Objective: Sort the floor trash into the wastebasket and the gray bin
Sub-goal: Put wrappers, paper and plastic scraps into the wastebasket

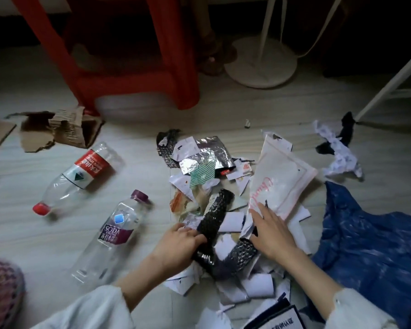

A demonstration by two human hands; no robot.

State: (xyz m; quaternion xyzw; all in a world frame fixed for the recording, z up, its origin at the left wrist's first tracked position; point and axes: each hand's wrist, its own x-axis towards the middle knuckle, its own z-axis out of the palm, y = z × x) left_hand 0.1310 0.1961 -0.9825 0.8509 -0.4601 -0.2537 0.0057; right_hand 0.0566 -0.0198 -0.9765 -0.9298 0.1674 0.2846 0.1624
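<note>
A heap of torn paper scraps (233,219) and wrappers covers the floor at centre. My left hand (178,245) grips a black bubble-wrap strip (214,214) at the heap's near side. My right hand (271,231) lies flat, fingers apart, on a white padded envelope (282,181) with pink writing. A silver foil bag (207,155) lies at the far side of the heap. Two clear plastic bottles lie to the left: one with a red cap (81,174), one with a purple cap (114,231). No wastebasket or gray bin is in view.
A blue plastic bag (365,245) lies at right. Crumpled printed paper (339,155) sits at far right. Torn cardboard (57,131) lies at far left. A red stool (128,67) and a white round fan base (261,62) stand behind. A pink object (0,288) sits bottom left.
</note>
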